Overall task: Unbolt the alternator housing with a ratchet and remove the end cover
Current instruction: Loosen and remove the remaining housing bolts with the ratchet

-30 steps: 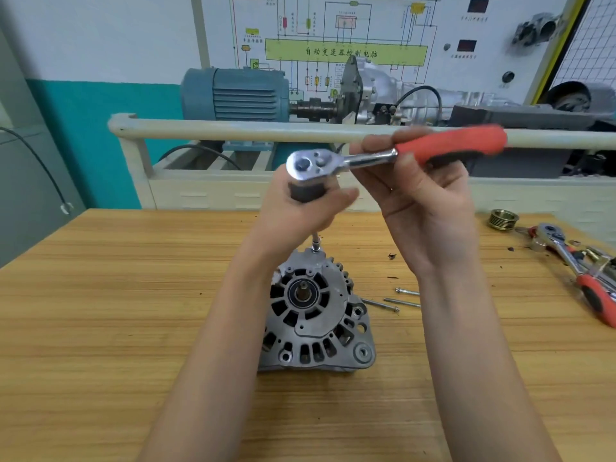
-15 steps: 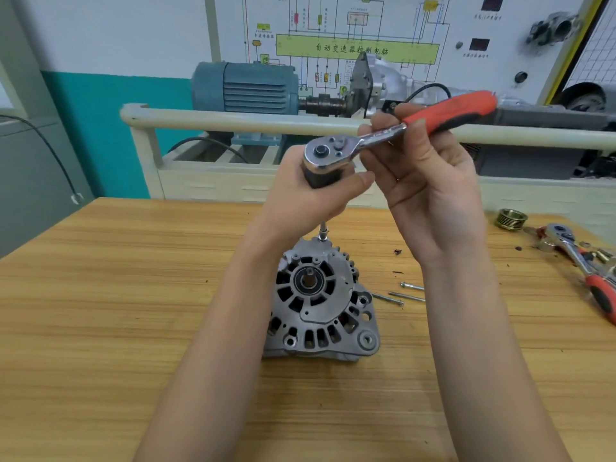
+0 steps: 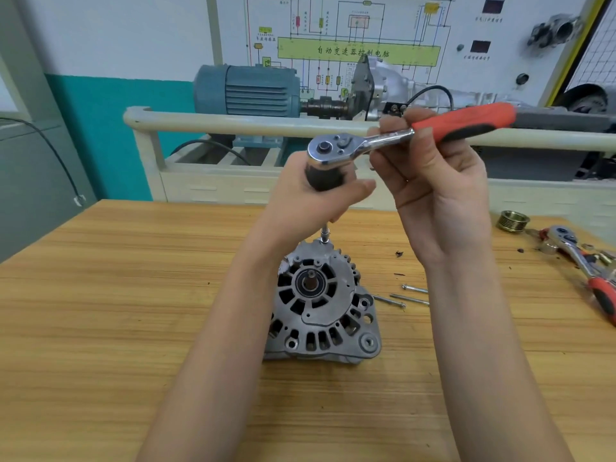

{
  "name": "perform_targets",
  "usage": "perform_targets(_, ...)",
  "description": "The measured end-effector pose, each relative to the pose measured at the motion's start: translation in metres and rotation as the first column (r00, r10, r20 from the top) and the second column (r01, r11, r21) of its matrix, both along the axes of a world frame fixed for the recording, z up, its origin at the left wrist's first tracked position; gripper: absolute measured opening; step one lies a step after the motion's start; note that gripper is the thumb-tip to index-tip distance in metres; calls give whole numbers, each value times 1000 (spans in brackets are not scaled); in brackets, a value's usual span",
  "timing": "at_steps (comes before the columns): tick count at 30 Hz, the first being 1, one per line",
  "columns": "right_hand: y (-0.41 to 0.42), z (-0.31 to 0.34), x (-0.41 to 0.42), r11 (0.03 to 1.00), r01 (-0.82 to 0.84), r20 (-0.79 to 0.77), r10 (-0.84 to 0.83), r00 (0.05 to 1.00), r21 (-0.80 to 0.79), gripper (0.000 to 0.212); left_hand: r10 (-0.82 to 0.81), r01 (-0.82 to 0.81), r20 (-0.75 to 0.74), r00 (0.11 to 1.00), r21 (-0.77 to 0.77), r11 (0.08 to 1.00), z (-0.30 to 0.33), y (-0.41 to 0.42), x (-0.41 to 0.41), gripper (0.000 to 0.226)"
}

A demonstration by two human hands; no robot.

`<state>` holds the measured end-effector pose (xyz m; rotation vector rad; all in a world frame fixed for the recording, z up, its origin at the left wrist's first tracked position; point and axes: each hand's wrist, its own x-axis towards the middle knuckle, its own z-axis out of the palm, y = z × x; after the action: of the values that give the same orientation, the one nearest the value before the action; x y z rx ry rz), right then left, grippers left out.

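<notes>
Red-handled ratchet [image 3: 393, 140] sat atop the extension above the alternator [image 3: 321, 305] on the tabletop [image 3: 116, 311]; left hand [image 3: 313, 201] gripped the extension, right hand [image 3: 433, 195] pinched the handle. Tilting could slip the socket off the bolt.

1 alternator [image 3: 321, 305]; 2 ratchets: one [image 3: 400, 136] in hands, one [image 3: 581, 261] on bench; 3 loose bolts [image 3: 405, 296]; 1 pulley [image 3: 512, 221]; 2 hands.
</notes>
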<state>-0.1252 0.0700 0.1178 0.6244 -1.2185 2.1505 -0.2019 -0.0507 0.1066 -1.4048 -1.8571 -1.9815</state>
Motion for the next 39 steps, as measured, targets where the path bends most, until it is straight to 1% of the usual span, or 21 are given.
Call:
perform_targets(2,0,-1,0,999,-4,-27,5,1000,36,18,-2,0,37,999,54,999,-1,2,-1,31)
perform_targets(4,1,-1,2,990,29,-85,-18,996,136,19,16,-28,92,996,131,991,0,5,-1,30)
perform_targets(6,3,-2,3,963,101,-164,-61,985,250,26,68,-98,145,987,209,973,0,9,0,25)
perform_targets(8,4,-2,4,939,139,-226,-68,972,315,29,96,-140,182,979,246,959,1,12,2,16)
perform_targets(9,5,-2,4,936,142,-237,-66,969,321,29,95,-138,183,979,244,960,1,12,2,15)
perform_targets(11,4,-1,3,952,131,-209,-73,975,278,28,67,-94,141,988,195,976,0,10,1,22)
perform_targets(13,2,0,2,986,61,-118,-42,992,157,22,2,-11,72,997,125,992,-1,4,-2,28)
perform_targets(15,-1,0,0,999,-35,-14,35,999,23,21,-79,79,-8,997,70,994,-2,0,-2,29)
perform_targets(17,-2,0,-1,996,-87,37,88,995,-31,23,-123,123,-80,989,-3,992,-2,-1,2,29)
perform_targets(18,-2,0,-2,994,-102,39,103,994,-41,23,-124,122,-93,988,-27,992,-2,0,4,30)
perform_targets(20,1,1,0,991,-124,14,125,992,-54,20,-98,97,-81,992,-21,995,-2,3,6,32)
perform_targets(22,5,2,3,992,-127,-20,126,992,-14,15,-69,70,-20,997,48,996,-1,6,5,31)
perform_targets(25,10,2,6,981,-3,-100,22,995,194,22,-2,-20,117,993,185,983,1,9,3,18)
perform_targets(27,11,0,5,960,47,-150,-5,989,276,26,17,-49,153,988,211,976,2,10,4,14)
perform_targets(29,10,1,5,965,39,-154,2,988,258,22,16,-37,123,992,172,984,1,9,5,21)
perform_targets(31,7,2,5,987,-13,-111,32,993,162,16,1,-4,35,999,88,996,0,5,3,27)
perform_targets(33,5,2,3,997,-58,-41,60,997,56,17,-61,62,-19,998,34,998,-1,2,2,28)
perform_targets(34,4,2,2,998,-58,-15,58,998,32,19,-104,105,-25,994,22,994,-2,1,1,27)
perform_targets(36,1,2,1,999,-42,12,41,999,33,22,-157,157,-31,987,-9,988,-3,1,0,27)
perform_targets(38,-1,1,1,998,-42,1,42,999,39,21,-135,135,-29,990,-10,991,-3,1,0,29)
perform_targets(39,-2,1,1,998,-44,-19,45,999,48,19,-109,110,-16,994,17,994,-2,1,-1,30)
